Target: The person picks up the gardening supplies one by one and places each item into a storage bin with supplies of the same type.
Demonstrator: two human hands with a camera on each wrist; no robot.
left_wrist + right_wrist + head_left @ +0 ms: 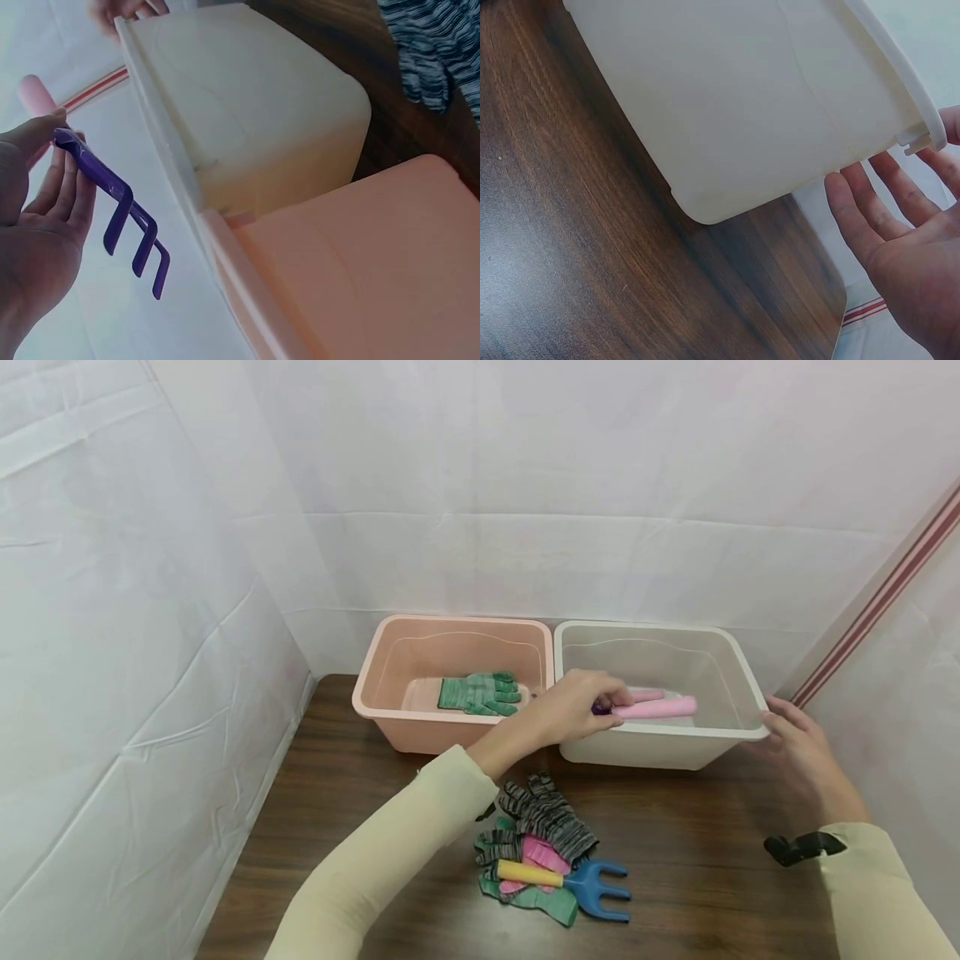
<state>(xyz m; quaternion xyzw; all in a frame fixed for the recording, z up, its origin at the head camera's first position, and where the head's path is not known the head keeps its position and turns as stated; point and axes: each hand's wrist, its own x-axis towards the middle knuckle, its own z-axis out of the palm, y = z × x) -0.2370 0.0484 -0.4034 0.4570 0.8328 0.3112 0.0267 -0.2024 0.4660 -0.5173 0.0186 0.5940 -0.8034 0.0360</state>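
My left hand (585,703) pinches a small garden hand rake (101,171) with a purple tined head and a pink handle (660,707), just over the near rim of the white bin (637,747). Another pink stick-like piece (648,695) shows behind that handle; I cannot tell whether it lies in the bin or is held. At the bin's right end, my right hand (802,752) holds the rim, its fingers (859,202) against the outer wall in the right wrist view. To the left, a peach bin (435,735) contains a green glove (480,693).
On the brown table (690,860) in front lies a pile: a black-and-grey glove (555,818), pink and green gloves, and a toy fork (592,887) with blue tines and a yellow handle. White cloth walls (480,560) stand behind and at the sides.
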